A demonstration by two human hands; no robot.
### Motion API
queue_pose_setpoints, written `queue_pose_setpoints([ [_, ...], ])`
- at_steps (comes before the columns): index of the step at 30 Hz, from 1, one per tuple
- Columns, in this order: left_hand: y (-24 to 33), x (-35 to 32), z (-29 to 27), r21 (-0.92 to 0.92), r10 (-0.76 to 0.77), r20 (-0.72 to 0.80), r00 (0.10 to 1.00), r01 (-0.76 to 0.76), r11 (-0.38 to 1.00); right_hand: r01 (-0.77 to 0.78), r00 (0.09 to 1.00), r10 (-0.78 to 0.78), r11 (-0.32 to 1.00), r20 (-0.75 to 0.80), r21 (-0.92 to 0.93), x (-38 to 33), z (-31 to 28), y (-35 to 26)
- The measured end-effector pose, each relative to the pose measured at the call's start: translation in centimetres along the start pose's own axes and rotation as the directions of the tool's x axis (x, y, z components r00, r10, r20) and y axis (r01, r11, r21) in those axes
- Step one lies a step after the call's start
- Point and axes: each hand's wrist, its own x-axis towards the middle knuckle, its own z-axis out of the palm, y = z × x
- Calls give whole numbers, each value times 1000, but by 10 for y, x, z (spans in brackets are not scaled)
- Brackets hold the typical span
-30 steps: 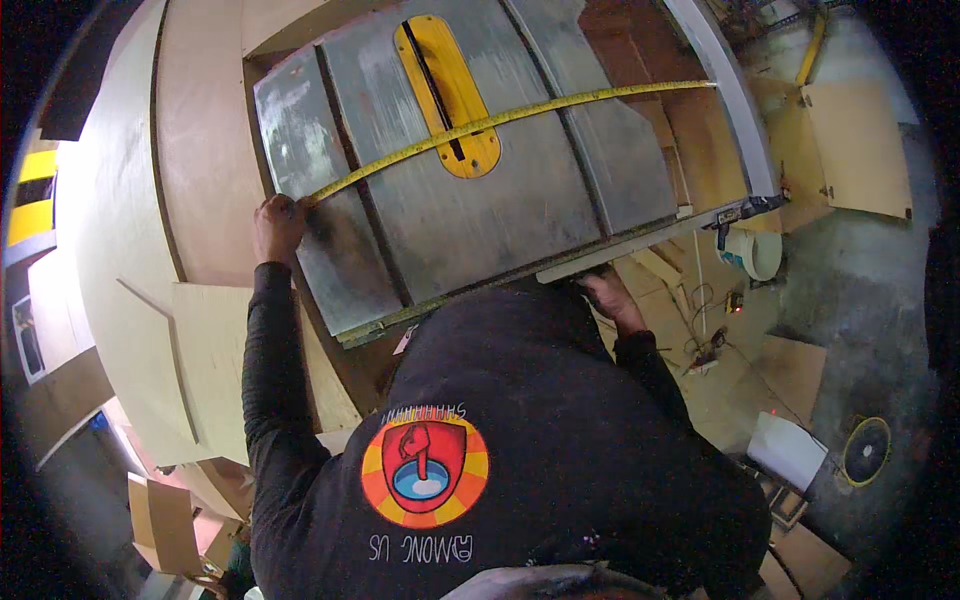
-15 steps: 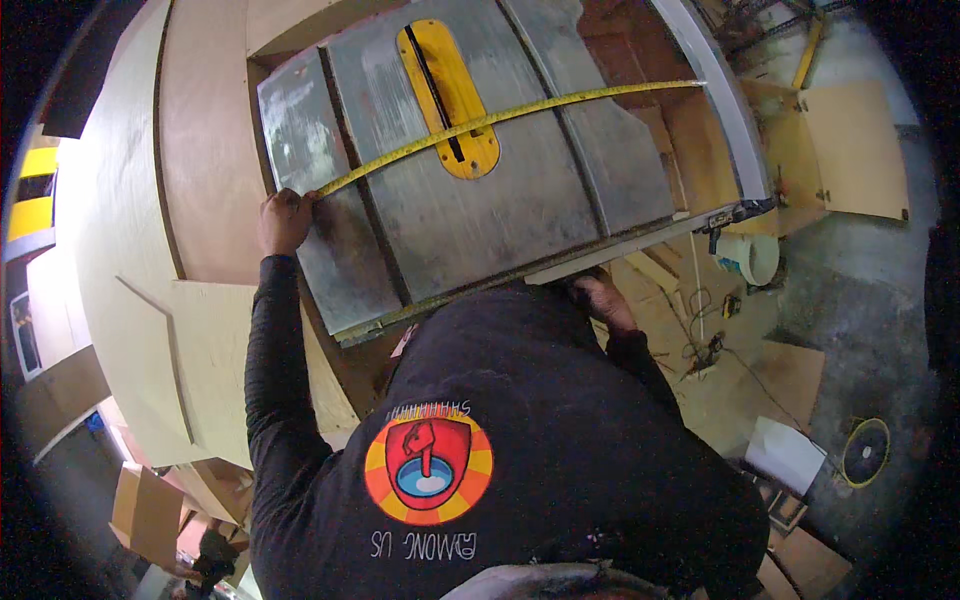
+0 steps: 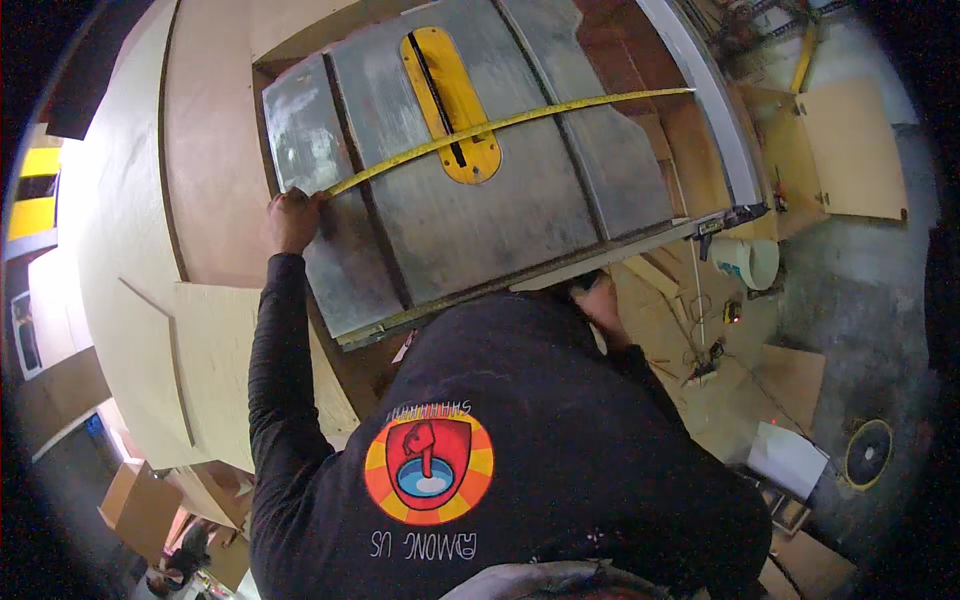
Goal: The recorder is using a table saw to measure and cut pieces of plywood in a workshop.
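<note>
My left hand (image 3: 293, 221) is closed on a yellow tape measure (image 3: 440, 143) at the left part of a grey metal saw table (image 3: 480, 230). The blade stretches across the table, over the yellow oval insert plate (image 3: 432, 80) with its dark slot, and its far end reaches the pale fence rail (image 3: 715, 110) on the right. Beneath the table's front edge, close to my body, is my right hand (image 3: 600, 308). Its fingers are blurred and partly hidden beside a dark thing and a pale wooden strip (image 3: 560, 272).
Plywood sheets (image 3: 125, 330) lie left of the saw table. To the right are a white bucket (image 3: 750, 262), an open wooden cabinet door (image 3: 855, 147), cables on the floor, a white sheet (image 3: 787, 458) and a round fan-like object (image 3: 868, 453). A cardboard box (image 3: 140, 508) stands lower left.
The tape's far end has shifted slightly left along the fence rail. My right hand and the pale strip near it have moved a little left. My left hand keeps its hold.
</note>
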Motion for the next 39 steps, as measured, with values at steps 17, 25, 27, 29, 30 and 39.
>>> queue_pose_setpoints([
  [17,4,-7,8,-51,41,-103,994,-46,998,-131,987,85,917,137,378,6,-4,8],
  [25,4,-7,9,-40,16,-90,996,-19,999,16,998,-21,996,-56,-87,-1,8,-1],
  [27,3,-9,10,-42,29,-104,994,-34,999,-128,991,70,755,115,643,1,0,3],
  [29,2,-9,10,-88,35,-113,993,-45,995,-158,987,113,808,113,568,4,7,10],
  [30,2,-10,9,-133,34,-126,991,-51,990,-184,983,149,854,109,487,6,7,6],
  [39,14,-14,-6,-102,33,-131,991,-46,994,-366,931,229,579,286,728,2,-7,-13],
])
